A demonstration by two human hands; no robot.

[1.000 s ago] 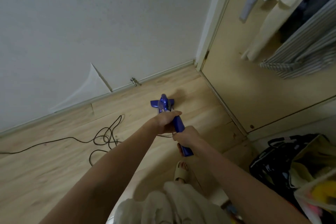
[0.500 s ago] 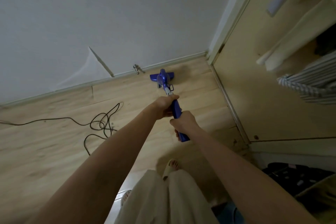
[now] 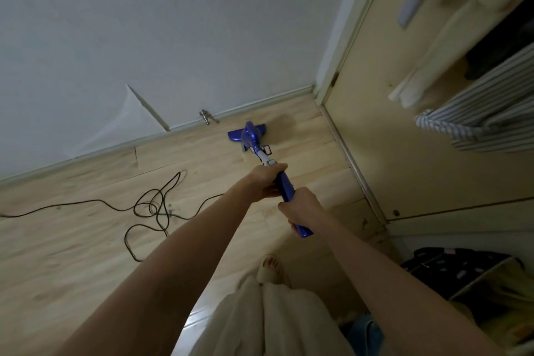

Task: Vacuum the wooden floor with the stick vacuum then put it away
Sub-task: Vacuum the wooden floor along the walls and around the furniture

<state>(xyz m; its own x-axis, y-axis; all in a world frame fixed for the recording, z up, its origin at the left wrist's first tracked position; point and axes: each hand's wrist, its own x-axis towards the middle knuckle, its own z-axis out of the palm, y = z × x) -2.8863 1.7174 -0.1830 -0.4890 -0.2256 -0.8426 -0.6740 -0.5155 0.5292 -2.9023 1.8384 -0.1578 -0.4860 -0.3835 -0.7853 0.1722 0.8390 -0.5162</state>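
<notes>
Both hands wrapped round the blue stick vacuum (image 3: 284, 188): left hand (image 3: 265, 180) higher on the handle, right hand (image 3: 302, 206) lower, fingers curled tight. Suction head (image 3: 247, 133) flat on the wooden floor (image 3: 86, 240), near the far edge by the skirting board (image 3: 260, 102) and doorstop (image 3: 205, 116). Risks, as judged: knocking the doorstop or skirting on a longer push; snagging the loose black cable (image 3: 153, 205) on a leftward sweep. Compared with a second ago, head pushed farther toward the wall, arms more extended.

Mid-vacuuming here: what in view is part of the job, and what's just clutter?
Job: stick vacuum, left hand, right hand, wooden floor.
Clutter: black cable, doorstop, hanging clothes, bag.
</notes>
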